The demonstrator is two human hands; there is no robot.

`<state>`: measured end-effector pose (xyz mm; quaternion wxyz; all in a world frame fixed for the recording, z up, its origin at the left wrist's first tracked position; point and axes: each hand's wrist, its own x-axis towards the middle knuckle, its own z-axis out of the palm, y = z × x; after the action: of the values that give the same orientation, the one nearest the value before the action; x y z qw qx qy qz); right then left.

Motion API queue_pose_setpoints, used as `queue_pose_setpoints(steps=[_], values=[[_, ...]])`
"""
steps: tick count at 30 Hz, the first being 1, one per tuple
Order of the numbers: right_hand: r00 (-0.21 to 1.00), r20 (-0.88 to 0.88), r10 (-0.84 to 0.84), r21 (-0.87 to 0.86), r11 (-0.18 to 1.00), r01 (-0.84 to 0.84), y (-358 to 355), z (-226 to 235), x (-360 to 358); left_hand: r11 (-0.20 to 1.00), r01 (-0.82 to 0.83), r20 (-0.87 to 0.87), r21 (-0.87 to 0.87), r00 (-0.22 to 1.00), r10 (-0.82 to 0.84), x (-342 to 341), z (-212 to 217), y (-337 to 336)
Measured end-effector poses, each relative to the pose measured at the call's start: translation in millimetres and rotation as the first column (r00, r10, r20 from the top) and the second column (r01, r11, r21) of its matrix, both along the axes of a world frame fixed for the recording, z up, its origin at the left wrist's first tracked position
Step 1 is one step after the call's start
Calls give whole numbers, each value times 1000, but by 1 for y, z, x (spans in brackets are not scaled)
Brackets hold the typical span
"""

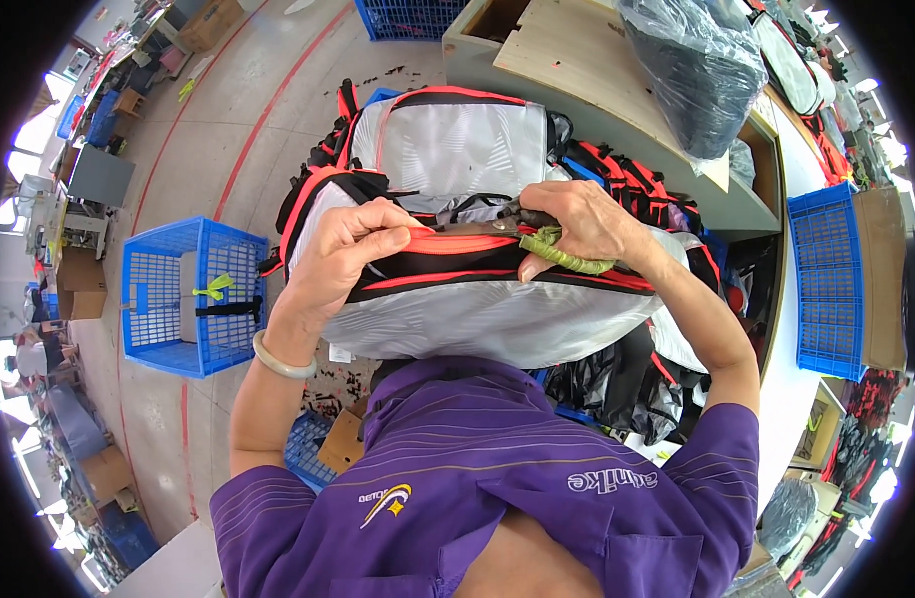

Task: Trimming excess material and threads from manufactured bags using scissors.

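left hand (353,254) pinched the red-trimmed seam of a grey backpack (457,299), right hand (577,224) clenched around green-handled thread snips (552,249), blue crate (193,294) nearby

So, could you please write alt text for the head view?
Seen from above, a person's left hand pinches the red-trimmed edge of a grey, black and red backpack, while the right hand works small snips with green-wrapped handles at it. A blue plastic crate stands on the floor at left.
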<state>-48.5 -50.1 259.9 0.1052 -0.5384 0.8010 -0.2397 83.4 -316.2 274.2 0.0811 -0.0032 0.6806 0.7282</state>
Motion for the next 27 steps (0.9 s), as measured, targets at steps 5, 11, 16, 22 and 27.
queue_pose_setpoints(steps=[5,11,16,22,27], values=[[998,-54,-23,-79,997,19,-1,3,5,1000,-17,-26,-16,1000,17,-1,-5,-3],[997,-52,-62,-78,995,58,3,-4,8,1000,-9,-32,7,999,9,-2,-9,-3],[993,-90,-74,-197,979,55,-7,-2,16,1000,-11,-42,3,999,11,0,-10,-2],[979,-19,-201,-230,954,192,-6,-13,20,999,16,-20,-33,1000,-17,-3,-7,1],[775,122,-620,-283,727,626,47,-16,-6,756,-273,-403,-595,915,13,-52,-58,-32]])
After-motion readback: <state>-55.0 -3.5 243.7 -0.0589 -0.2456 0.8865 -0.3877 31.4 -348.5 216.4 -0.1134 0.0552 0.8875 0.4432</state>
